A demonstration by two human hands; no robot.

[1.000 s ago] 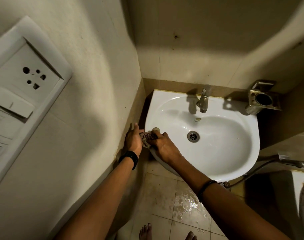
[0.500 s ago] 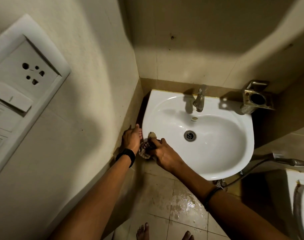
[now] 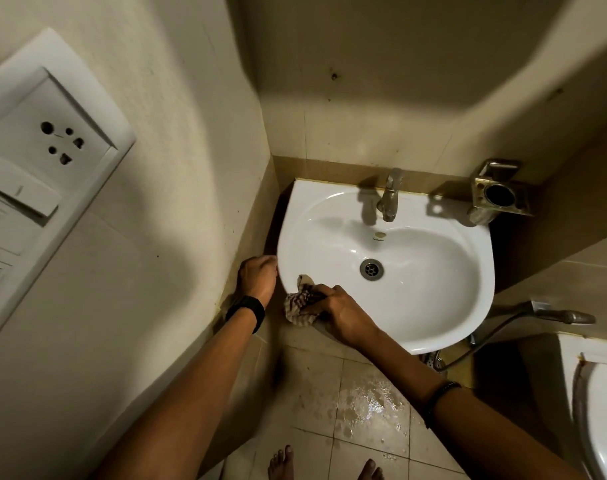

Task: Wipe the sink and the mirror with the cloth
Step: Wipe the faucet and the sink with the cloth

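One white sink point(image 3: 433, 306), one tap point(image 3: 388, 199) at its 12 o'clock, one drain point(image 3: 371, 269) near the middle. One striped cloth point(image 3: 300, 304) lies bunched over the rim at about 8 o'clock, gripped by the right hand point(image 3: 343, 315), fingers curled round it. The left hand point(image 3: 259, 275) sits at 9 o'clock, fingers curled against the rim's outer edge (whether it truly grips, I cannot tell). One metal holder point(image 3: 499, 197) hangs at 2 o'clock. Two bare feet point(image 3: 281, 462) stand on the wet floor point(image 3: 371, 403).
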